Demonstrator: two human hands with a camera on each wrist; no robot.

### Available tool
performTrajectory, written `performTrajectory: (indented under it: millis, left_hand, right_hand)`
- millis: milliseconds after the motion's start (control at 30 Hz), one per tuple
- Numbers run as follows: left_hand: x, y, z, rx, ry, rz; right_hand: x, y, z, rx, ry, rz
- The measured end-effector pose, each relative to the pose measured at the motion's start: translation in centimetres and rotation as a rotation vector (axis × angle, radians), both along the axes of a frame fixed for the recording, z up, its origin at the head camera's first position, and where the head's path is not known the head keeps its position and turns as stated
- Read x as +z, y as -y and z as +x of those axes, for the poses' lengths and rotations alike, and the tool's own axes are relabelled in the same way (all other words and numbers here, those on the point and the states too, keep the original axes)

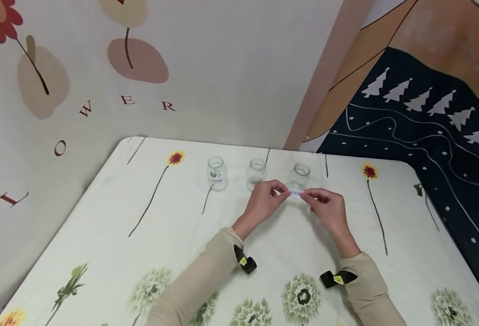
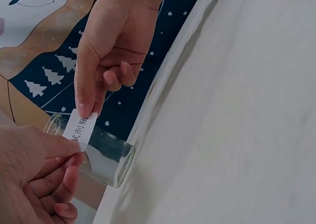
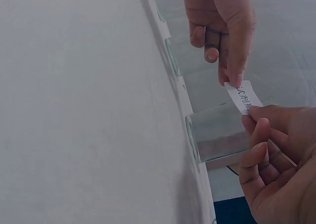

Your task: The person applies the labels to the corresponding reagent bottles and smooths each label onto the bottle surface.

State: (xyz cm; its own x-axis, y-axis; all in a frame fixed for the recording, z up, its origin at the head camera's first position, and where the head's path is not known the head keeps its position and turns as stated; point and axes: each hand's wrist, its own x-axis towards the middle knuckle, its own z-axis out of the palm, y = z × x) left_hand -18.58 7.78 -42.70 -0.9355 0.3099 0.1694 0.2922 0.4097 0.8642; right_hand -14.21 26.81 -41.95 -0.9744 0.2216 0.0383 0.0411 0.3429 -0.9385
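Note:
Between both hands is a small white label (image 2: 83,127) with handwritten characters. My left hand (image 1: 263,199) pinches one end of it between thumb and forefinger. The other end is pinched by the right hand (image 1: 328,206) in the same way. Just behind the label stands an open clear glass jar (image 1: 301,174); the label overlaps its front in every view. In the right wrist view the left hand (image 3: 222,31) comes in from the top, its other fingers curled loosely.
Two more open glass jars stand in a row to the left, a middle jar (image 1: 256,171) and a left jar (image 1: 217,174) with a label on its front. A flower-printed cloth (image 1: 174,253) covers the table. A printed wall hanging (image 1: 231,81) rises behind it.

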Motion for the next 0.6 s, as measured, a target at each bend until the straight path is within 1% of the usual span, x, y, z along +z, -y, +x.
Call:
performTrajectory:
  millis: [233, 367, 600]
  left_hand:
    - [-0.01, -0.05, -0.13, 0.010, 0.001, -0.007]
    - [0.00, -0.21, -0.26, 0.008, -0.003, -0.007]
    - [-0.17, -0.63, -0.45, 0.024, 0.008, -0.018]
  right_hand:
    - [0.33, -0.17, -0.30, 0.031, -0.018, 0.068]
    - [0.44, -0.45, -0.58, 0.042, -0.012, 0.104]
    - [0.33, -0.60, -0.91, 0.042, 0.000, 0.103]
